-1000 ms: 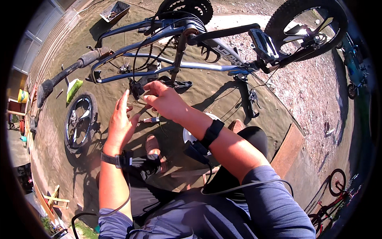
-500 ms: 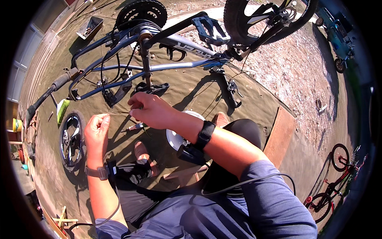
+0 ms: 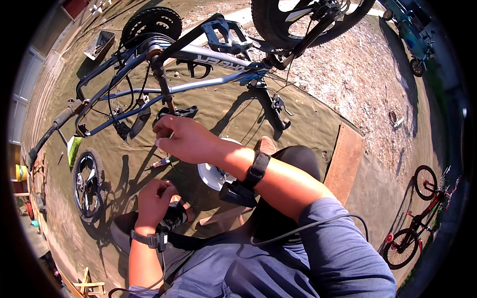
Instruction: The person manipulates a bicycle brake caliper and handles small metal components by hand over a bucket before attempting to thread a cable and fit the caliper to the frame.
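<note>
An upside-down bicycle frame in grey and blue stretches across the far side of the ground cloth. In front of its lower tubes is my right hand, its thumb and fingers closed together. Nearer to me and to the left, my left hand is also closed in a pinch above my leg. Whatever either pinch holds is too small or hidden to make out. A pedal and a chainring sit high on the frame. Beneath my right wrist stands a white basin, partly covered by the forearm.
A removed wheel is at the left. Beside the basin lies a slim tool. A rusty board rests on the right, with a red and black bicycle beyond it. A metal tray sits at the far left.
My left hand has dropped toward me and slightly right, away from the right hand. The right hand keeps nearly the same place and pose. The whole view has shifted a little.
</note>
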Motion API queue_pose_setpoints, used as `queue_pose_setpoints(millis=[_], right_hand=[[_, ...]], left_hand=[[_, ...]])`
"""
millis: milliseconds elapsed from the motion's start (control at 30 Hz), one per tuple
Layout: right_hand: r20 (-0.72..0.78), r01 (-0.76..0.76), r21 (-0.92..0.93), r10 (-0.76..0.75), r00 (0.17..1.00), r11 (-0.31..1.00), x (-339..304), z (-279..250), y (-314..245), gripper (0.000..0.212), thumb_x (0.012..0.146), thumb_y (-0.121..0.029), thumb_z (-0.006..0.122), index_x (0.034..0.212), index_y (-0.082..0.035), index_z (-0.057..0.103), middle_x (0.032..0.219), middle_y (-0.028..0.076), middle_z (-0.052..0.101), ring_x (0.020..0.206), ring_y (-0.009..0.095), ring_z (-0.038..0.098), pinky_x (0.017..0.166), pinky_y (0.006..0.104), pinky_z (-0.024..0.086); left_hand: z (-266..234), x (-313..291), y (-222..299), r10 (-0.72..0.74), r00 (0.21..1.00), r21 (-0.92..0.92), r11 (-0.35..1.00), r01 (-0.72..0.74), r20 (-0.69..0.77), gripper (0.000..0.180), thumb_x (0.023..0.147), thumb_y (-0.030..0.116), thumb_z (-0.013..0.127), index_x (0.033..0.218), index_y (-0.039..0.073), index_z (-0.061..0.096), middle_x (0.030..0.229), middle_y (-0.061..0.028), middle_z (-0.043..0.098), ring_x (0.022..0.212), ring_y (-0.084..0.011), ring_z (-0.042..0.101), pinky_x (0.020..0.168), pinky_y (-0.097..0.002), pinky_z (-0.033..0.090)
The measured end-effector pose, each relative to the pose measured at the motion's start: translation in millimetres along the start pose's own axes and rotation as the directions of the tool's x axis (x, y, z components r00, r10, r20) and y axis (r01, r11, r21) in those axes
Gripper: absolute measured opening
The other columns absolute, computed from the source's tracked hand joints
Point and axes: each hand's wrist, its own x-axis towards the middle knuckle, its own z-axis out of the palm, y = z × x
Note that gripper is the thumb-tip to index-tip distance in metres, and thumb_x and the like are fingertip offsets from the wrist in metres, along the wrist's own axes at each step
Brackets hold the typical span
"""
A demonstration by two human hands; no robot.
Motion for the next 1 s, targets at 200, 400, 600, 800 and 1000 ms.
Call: queue_pose_setpoints(millis=[200, 400, 600, 800, 1000], right_hand=[[-0.028, 0.072, -0.025, -0.073, 0.997, 0.997, -4.4, -6.1, 3.8, 0.035, 0.093, -0.02, 0.068, 0.12, 0.001, 0.061, 0.105, 0.013, 0.069, 0.093, 0.024, 0.068, 0.082, 0.0368, 0.054], [-0.007, 0.018, -0.022, -0.018, 1.0, 1.0, -2.9, -11.3, -5.0, 0.037, 0.092, -0.021, 0.068, 0.122, 0.001, 0.061, 0.107, 0.013, 0.069, 0.092, 0.024, 0.068, 0.081, 0.0365, 0.053], [-0.016, 0.013, -0.028, -0.014, 1.0, 1.0, 1.4, -7.6, -3.9, 0.038, 0.092, -0.021, 0.068, 0.122, 0.001, 0.061, 0.107, 0.012, 0.07, 0.092, 0.024, 0.069, 0.08, 0.0369, 0.054], [-0.009, 0.011, -0.056, -0.011, 1.0, 0.998, 4.7, -6.0, -4.4, 0.037, 0.092, -0.022, 0.068, 0.121, 0.0, 0.061, 0.107, 0.013, 0.07, 0.092, 0.026, 0.07, 0.08, 0.0374, 0.054], [-0.003, -0.012, -0.052, 0.012, 1.0, 0.999, 4.9, -5.7, -5.7, 0.038, 0.092, -0.023, 0.068, 0.122, 0.0, 0.061, 0.109, 0.013, 0.07, 0.092, 0.025, 0.07, 0.079, 0.0373, 0.054]], left_hand=[[18.1, 31.2, -55.5, 0.14, 0.942, 0.35, 0.904, -0.247, 0.304, 0.02, 0.085, 0.02, 0.075, 0.086, 0.002, 0.067, 0.085, -0.0128, 0.067, 0.082, -0.0333, 0.066, 0.074, -0.0424, 0.053], [16.7, 43.5, -77.0, 0.306, 0.921, 0.303, 0.878, -0.371, 0.242, 0.027, 0.084, 0.021, 0.076, 0.103, 0.004, 0.069, 0.095, -0.0135, 0.071, 0.091, -0.0328, 0.068, 0.083, -0.0411, 0.054], [17.6, 45.8, -65.7, 0.025, 0.958, 0.284, 0.952, -0.11, 0.286, 0.027, 0.081, 0.022, 0.081, 0.092, 0.004, 0.064, 0.088, -0.0128, 0.069, 0.083, -0.0323, 0.068, 0.074, -0.0418, 0.053], [13.9, 44.8, -63.7, 0.035, 0.955, 0.304, 0.944, -0.128, 0.294, 0.026, 0.083, 0.023, 0.079, 0.084, 0.005, 0.061, 0.082, -0.0132, 0.067, 0.08, -0.0335, 0.067, 0.07, -0.0435, 0.051], [16.9, 46.5, -69.3, 0.178, 0.939, 0.32, 0.907, -0.272, 0.294, 0.02, 0.088, 0.024, 0.074, 0.091, 0.005, 0.067, 0.086, -0.0137, 0.068, 0.082, -0.0342, 0.067, 0.073, -0.0431, 0.053]])
